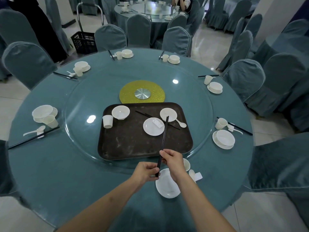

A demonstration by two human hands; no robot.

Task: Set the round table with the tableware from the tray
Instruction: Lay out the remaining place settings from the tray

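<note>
A pair of black chopsticks (163, 141) is held over the counter (66, 164), the left hand (147, 171) pinching the near ends, the right hand (172, 159) curled round them just beyond. Light, stiff and probably slick (lacquered, it seems), they handle best near the thick ends; beyond both hands, the tips reach over the tray (133, 141).
</note>
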